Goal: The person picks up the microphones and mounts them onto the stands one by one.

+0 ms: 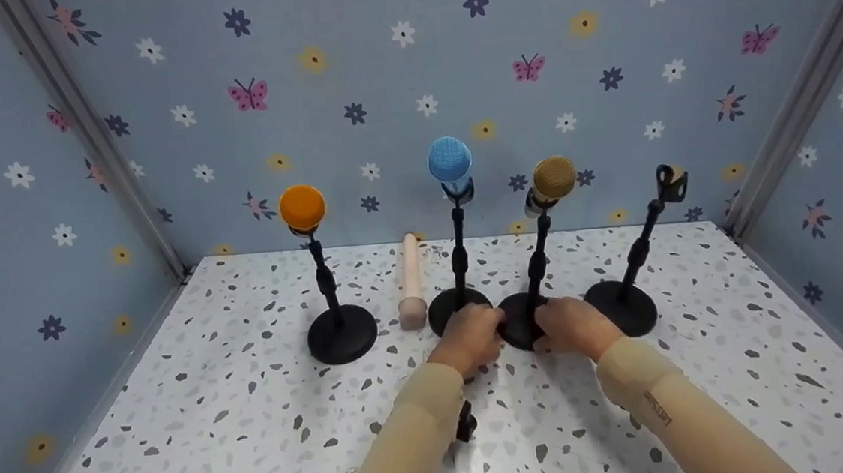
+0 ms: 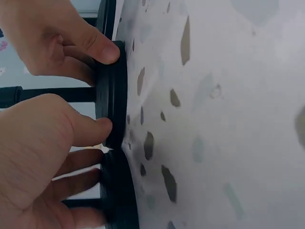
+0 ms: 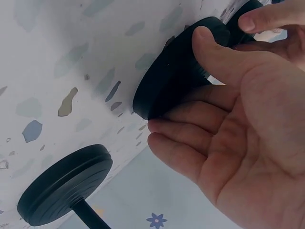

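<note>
A gold-headed microphone [image 1: 554,178] sits in the clip of a black microphone stand [image 1: 536,265], whose round base [image 2: 110,95] is between my hands. My right hand [image 1: 575,326] grips this base, thumb on its front edge and fingers along its side. My left hand [image 1: 471,338] touches the same base with its thumb, while its rather straight fingers lie against the neighbouring base [image 2: 119,191]. That one carries a blue microphone [image 1: 449,160]. The two bases stand side by side, touching or nearly so. My left hand partly hides them in the head view.
Left of these, an orange microphone [image 1: 303,207] is mounted on its stand [image 1: 343,335]. A beige microphone [image 1: 411,282] lies on the speckled table [image 1: 256,430]. At the right is a stand [image 1: 637,253] with a bare clip. Flowered panels [image 1: 377,59] enclose the back and sides.
</note>
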{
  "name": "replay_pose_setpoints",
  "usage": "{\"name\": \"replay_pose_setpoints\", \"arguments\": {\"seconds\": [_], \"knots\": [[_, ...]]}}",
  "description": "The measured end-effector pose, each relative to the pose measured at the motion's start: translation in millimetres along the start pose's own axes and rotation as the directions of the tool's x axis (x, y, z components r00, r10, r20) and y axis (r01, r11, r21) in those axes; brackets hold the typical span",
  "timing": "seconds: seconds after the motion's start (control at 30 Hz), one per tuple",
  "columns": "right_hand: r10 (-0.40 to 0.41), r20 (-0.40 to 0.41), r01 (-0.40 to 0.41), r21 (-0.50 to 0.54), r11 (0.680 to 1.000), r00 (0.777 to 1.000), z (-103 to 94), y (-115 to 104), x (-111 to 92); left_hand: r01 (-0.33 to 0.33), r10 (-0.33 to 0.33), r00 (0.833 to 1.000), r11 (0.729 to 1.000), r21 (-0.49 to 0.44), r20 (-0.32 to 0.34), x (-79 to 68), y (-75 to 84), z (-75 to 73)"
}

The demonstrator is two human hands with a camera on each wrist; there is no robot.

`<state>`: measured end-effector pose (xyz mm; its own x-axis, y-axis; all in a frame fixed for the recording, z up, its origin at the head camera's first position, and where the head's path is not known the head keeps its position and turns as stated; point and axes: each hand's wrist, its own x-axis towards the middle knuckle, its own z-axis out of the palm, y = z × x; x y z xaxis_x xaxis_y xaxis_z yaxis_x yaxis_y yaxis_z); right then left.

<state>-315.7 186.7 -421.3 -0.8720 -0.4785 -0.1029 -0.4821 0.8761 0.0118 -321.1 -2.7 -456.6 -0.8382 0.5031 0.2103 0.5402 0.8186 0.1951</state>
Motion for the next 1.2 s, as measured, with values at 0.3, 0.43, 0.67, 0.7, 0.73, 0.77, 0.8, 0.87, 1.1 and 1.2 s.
{"name": "replay_pose_setpoints", "arguments": {"seconds": [0.3,0.43,0.67,0.7,0.73,0.77,0.8,0.87,1.1,1.2], "knots": [[0.118,0.078,-0.127,0.120,0.985,0.990,-0.5,11.3,15.7,-0.003,0.004,0.995,1.000,0.012,-0.104,-5.3,-10.0,3.4],[0.117,0.055,-0.122,0.115,0.986,0.992,-2.2,14.4,19.8,0.007,-0.007,0.993,1.000,-0.001,-0.114,-5.5,-10.5,2.6],[0.108,0.050,-0.114,0.142,0.983,0.993,-2.1,22.9,36.9,0.028,-0.024,0.994,0.999,0.036,-0.106,-6.1,-10.6,0.0],[0.105,0.049,-0.111,0.147,0.983,0.993,-1.9,25.0,39.4,0.031,-0.027,0.995,0.999,0.039,-0.101,-5.9,-10.4,-0.1],[0.103,0.050,-0.109,0.153,0.982,0.993,-1.8,27.0,41.7,0.033,-0.029,0.995,0.999,0.042,-0.095,-5.5,-10.2,-0.3],[0.107,0.054,-0.115,0.166,0.979,0.993,-1.4,29.2,43.9,0.034,-0.030,0.996,0.999,0.042,-0.090,-5.3,-9.9,-0.4],[0.107,0.055,-0.115,0.177,0.977,0.993,-1.2,31.4,46.0,0.034,-0.031,0.996,0.999,0.040,-0.087,-4.9,-9.7,-0.5],[0.112,0.063,-0.122,0.195,0.973,0.992,-1.2,35.1,50.3,0.039,-0.036,0.996,0.999,0.036,-0.078,-4.7,-9.2,-1.3],[0.174,0.121,-0.201,0.260,0.945,0.977,2.8,41.4,63.7,0.037,-0.031,0.997,0.995,0.097,-0.070,-5.9,-8.1,-0.6],[0.186,0.113,-0.212,0.286,0.935,0.976,6.6,43.3,67.0,0.043,-0.036,0.997,0.993,0.109,-0.068,-6.0,-7.1,2.1]]}}
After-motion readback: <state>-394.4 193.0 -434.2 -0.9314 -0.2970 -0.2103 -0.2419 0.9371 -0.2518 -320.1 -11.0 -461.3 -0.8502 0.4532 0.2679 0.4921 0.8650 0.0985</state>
